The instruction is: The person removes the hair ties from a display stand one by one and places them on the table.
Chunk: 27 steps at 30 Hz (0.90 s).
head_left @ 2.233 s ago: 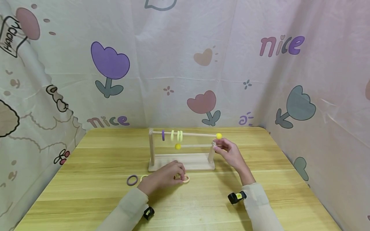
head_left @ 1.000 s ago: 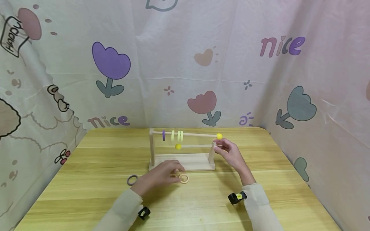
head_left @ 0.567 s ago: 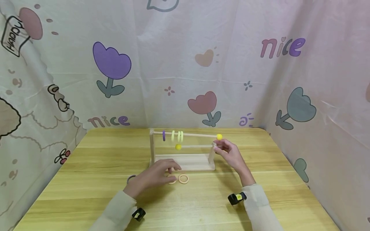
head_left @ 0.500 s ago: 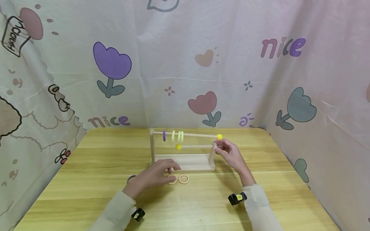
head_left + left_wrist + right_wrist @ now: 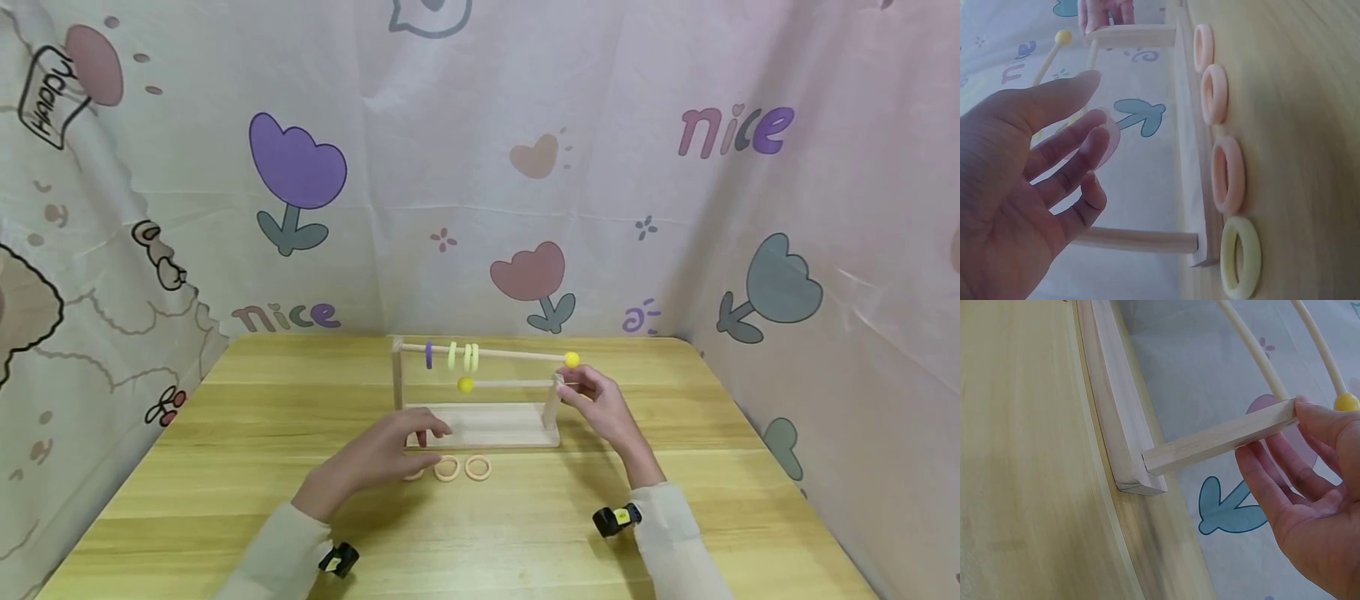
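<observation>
A wooden stand [image 5: 495, 425] carries two rods. On the upper rod [image 5: 517, 355] hang a purple ring [image 5: 429, 355] and several pale green rings [image 5: 452, 357]. The lower rod [image 5: 513, 384] ends in a yellow ball [image 5: 466, 385] and holds no rings. My left hand [image 5: 375, 454], fingers loosely bent and holding nothing, hovers over the rings in front of the base. In the left wrist view three peach rings [image 5: 1227, 176] and a pale green ring [image 5: 1241, 257] lie in a row. My right hand [image 5: 603, 410] pinches the top of the short right post [image 5: 1219, 439].
Another yellow ball [image 5: 572, 360] caps the upper rod's right end. The wooden table [image 5: 480, 542] runs up to a patterned cloth [image 5: 420, 275] behind and at both sides. Black wrist cameras [image 5: 617, 521] sit at both cuffs.
My left hand has drawn back to the left from the rightmost rings, its fingers looser, uncovering peach rings and covering the dark ring at the left. The right hand stays on the post.
</observation>
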Each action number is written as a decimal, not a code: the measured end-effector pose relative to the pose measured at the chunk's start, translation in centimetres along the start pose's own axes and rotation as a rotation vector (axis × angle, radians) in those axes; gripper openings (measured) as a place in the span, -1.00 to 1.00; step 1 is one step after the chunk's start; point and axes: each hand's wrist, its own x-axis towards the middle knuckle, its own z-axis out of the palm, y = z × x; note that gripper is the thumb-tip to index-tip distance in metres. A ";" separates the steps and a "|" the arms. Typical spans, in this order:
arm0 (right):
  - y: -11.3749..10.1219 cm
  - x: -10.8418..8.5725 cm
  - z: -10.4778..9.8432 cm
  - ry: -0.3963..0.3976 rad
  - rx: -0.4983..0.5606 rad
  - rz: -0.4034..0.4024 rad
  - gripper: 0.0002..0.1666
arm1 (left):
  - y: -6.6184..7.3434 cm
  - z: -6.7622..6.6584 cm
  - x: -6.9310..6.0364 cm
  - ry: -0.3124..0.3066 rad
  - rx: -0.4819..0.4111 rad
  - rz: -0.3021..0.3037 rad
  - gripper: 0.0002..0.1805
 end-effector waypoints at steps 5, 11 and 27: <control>0.0 -0.1 0.0 -0.005 -0.003 -0.010 -0.60 | 0.1 -0.7 -0.5 0.029 -0.010 -0.010 -0.71; -0.1 -0.1 0.0 -0.006 0.010 -0.006 -0.60 | 0.0 -1.7 -0.9 0.064 0.025 -0.055 -0.71; 0.0 -0.2 0.0 -0.005 -0.009 -0.017 -0.60 | -1.6 -5.9 -2.3 0.234 0.071 -0.030 -0.76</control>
